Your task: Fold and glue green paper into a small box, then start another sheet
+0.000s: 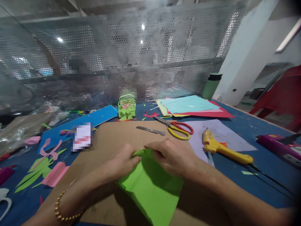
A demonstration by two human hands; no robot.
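Observation:
A sheet of green paper (151, 188) lies on a brown cardboard sheet (110, 138) in front of me. My left hand (122, 161) pinches the paper's far left edge, fingers closed on a fold. My right hand (172, 155) presses down on the far right part of the same fold, its fingers curled over the paper. The two hands nearly touch at the top of the sheet. A gold bead bracelet (62, 210) is on my left wrist.
Red-and-yellow scissors (176, 127), a metal blade (150, 130) and a yellow glue gun (223, 147) lie beyond my hands. Stacked coloured sheets (190, 106), a green paper basket (127, 108), pink and green cut-outs (47, 169), a green bottle (211, 86) and a mesh screen (117, 56) surround them.

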